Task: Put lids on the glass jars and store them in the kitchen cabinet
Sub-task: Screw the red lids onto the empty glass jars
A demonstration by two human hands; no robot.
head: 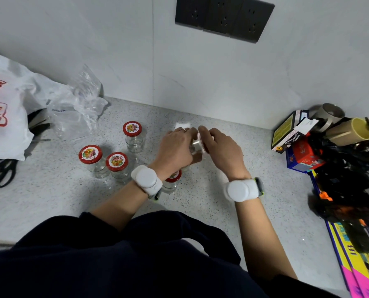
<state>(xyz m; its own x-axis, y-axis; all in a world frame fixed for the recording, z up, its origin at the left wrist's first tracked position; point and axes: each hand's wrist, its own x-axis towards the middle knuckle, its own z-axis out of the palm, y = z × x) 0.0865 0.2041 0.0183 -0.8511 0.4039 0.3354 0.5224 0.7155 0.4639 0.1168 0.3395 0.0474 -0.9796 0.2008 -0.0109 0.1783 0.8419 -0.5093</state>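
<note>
Dark sleeves [114, 254] at 6 o'clock, nearest the lens, with bare forearms reaching up toward centre and white wrist bands [146, 179] on both.

At centre, just above the speckled desk [50, 207], left hand [175, 147] and right hand [222, 149] drawn close together around one small glass jar [194, 148]. Left fingers wrapped round the jar's body. Right fingers curled over a red lid [202, 140], probably mid-way through setting or twisting it onto the mouth, though smeared by motion blur.

Toward 9 o'clock of the hands, three lidded jars [117, 166] upright on the desk, near one another but apart. At 6 o'clock of the left hand, a fourth lidded jar [172, 181], half hidden beneath the wrist.

Handling, as a judgement: clear glass, rigid, smooth and likely slippery, breakable if knocked against a neighbour or the hard desk top. Seemingly empty, so light. Best held round the body with one hand, lid gripped at its rim with the other. For carrying, safer by the body than by the lid.

Hard to make out: mouth and thread of the held jar, covered by fingers. No cabinet in view.

Cut off at 9 o'clock, a white plastic bag [7, 108] and black scissors [0, 173]. At 3 o'clock, a jumble of boxes and cups [330, 155] running out of frame.
</note>
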